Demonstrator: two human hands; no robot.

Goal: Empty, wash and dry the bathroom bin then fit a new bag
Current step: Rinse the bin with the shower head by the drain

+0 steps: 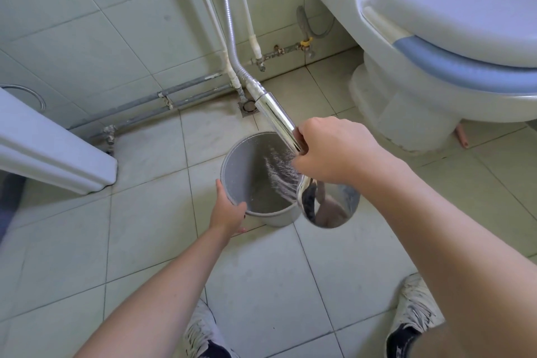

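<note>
The washing step is under way: the grey bin [255,180] stands on the tiled floor [145,241] near the drain corner, left hand [228,212] grasping its near rim, right hand [334,151] clenched round the chrome shower head [325,203], spraying inside. Next, I'd say, comes tipping the water out.

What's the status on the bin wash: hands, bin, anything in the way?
Left hand grips round grey plastic bin at its near rim. Right hand holds chrome shower head, spraying inside. Nothing in the way.

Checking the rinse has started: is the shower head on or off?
On: water sprays from the shower head into the bin.
</note>
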